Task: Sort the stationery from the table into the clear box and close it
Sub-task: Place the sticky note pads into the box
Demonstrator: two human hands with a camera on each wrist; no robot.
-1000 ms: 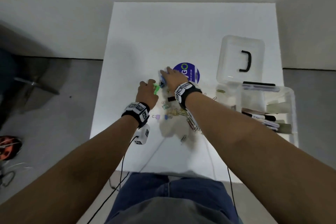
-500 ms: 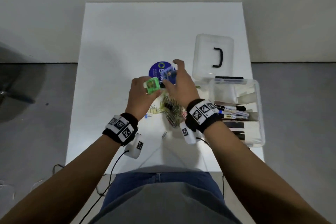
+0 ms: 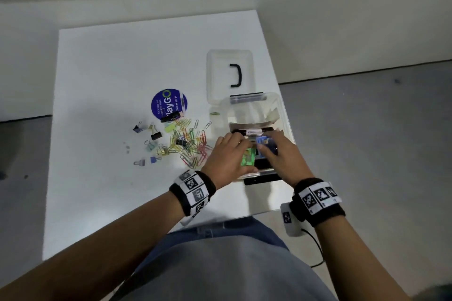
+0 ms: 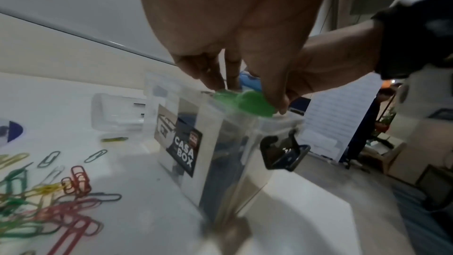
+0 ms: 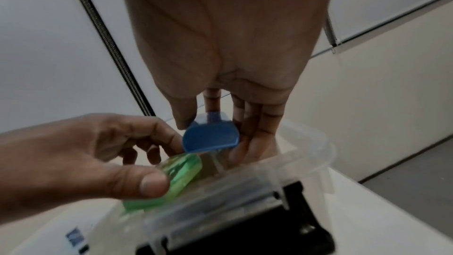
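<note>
Both hands are over the open clear plastic box [image 3: 281,105], which stands at the right edge of the white table [image 3: 110,61], near its front right corner. The left hand [image 3: 228,157] pinches one small translucent green plastic case [image 5: 171,177] between thumb and fingers, tilted with its lower end just over the box's near rim. The right hand [image 3: 281,156] holds one small blue plastic case [image 5: 210,139] between thumb and fingertips, a little farther in over the opening. Carrying one case per hand probably saves a trip, and the light fingertip grips look meant to let each case drop straight in (what the cases hold cannot be made out).

Inside the box lie several dark markers [image 3: 252,131]; their exact number is hard to tell, since the hands cover part of them. The box's one clear lid with its black handle [image 3: 230,73] lies flat on the table just behind the box, out of the way until closing.

Left of the box a loose heap of coloured paper clips [image 3: 190,144], too tangled to count, is mixed with about seven binder clips [image 3: 156,135]. One round blue sticker [image 3: 168,104] lies behind the heap. All this remains to be sorted, so the job looks roughly half done.
</note>
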